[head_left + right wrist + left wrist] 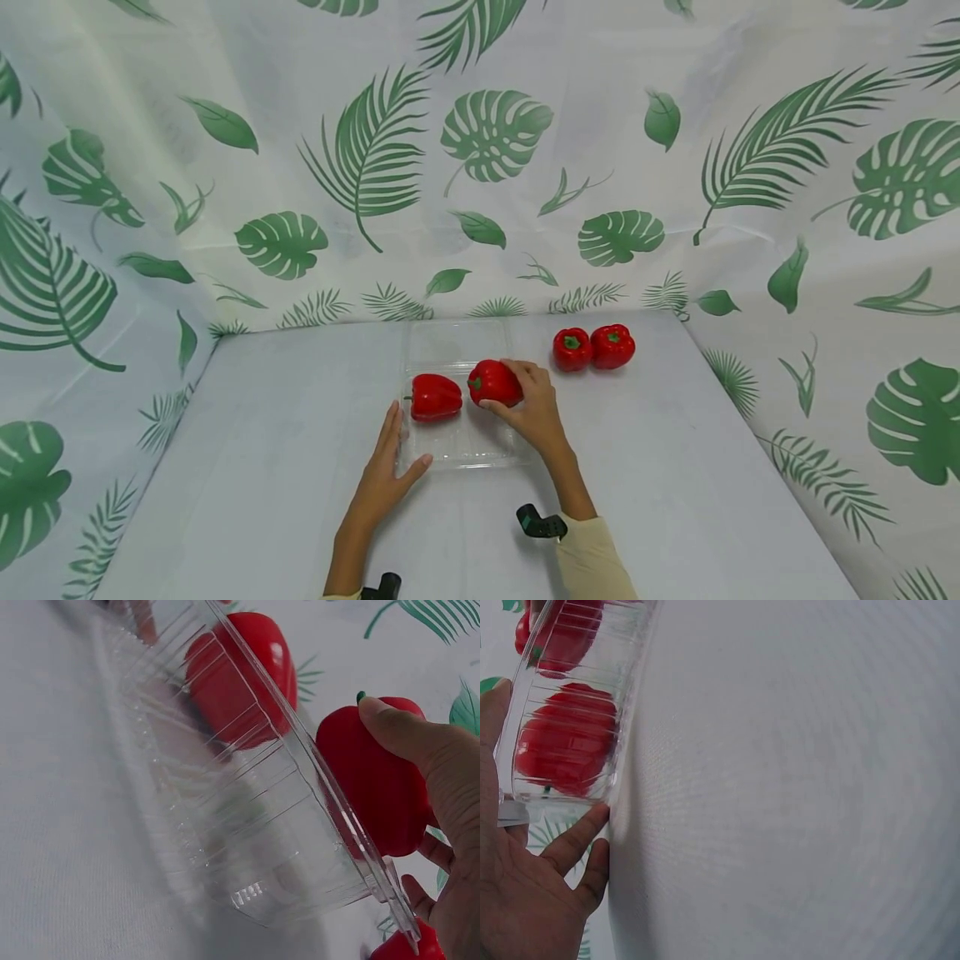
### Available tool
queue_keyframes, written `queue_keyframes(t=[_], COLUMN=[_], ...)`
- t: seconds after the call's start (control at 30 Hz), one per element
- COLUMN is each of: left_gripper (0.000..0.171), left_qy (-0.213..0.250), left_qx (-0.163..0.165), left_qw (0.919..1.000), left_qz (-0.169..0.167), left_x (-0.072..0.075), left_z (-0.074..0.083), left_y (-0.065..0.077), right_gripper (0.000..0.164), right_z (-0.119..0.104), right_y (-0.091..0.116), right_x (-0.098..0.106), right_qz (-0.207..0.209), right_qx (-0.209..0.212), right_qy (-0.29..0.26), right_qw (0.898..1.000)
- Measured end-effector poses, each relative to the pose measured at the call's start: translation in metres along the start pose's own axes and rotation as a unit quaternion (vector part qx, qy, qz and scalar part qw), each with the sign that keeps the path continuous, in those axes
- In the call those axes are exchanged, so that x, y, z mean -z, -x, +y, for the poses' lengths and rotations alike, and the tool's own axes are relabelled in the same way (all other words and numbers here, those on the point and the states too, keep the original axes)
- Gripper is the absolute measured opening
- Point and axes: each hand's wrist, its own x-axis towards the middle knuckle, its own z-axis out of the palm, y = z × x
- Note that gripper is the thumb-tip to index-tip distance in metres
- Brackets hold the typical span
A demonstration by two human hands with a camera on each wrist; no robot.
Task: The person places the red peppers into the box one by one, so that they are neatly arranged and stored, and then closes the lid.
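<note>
A clear plastic clamshell container point(480, 454) lies on the table with its lid point(457, 342) folded back toward the wall. One red bell pepper point(435, 398) rests inside its left half, stem pointing left. My right hand point(534, 410) grips a second red bell pepper point(379, 776) between thumb and fingers, over the container's right half near the rim. At the container's left side, my left hand point(381, 487) has its fingers stretched along the wall and its thumb spread apart. In the left wrist view, the fingertips point(596, 814) sit right at the container's corner.
Two more red bell peppers, one point(572, 349) beside the other point(612, 346), stand at the back right of the white table point(285, 467). Behind and at both sides hangs a white sheet point(570, 108) printed with green leaves.
</note>
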Motion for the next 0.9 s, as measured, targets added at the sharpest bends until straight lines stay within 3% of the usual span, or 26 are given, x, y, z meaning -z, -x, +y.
queue_keyframes(t=[0.4,0.9], left_gripper=[0.093,0.093], left_qy=[-0.007,-0.002], left_qx=[-0.003,-0.008], left_qw=[1.0000,1.0000], left_qz=[-0.002,0.002], left_x=[0.001,0.000], left_z=[-0.001,0.000], left_y=[-0.001,0.000], right_gripper=[0.073,0.074], right_z=[0.000,-0.004], right_y=[-0.004,-0.004], right_x=[-0.006,-0.013], right_qz=[-0.024,-0.038], right_qx=[-0.029,-0.034], right_qy=[0.034,0.090], right_qw=[0.999,0.995])
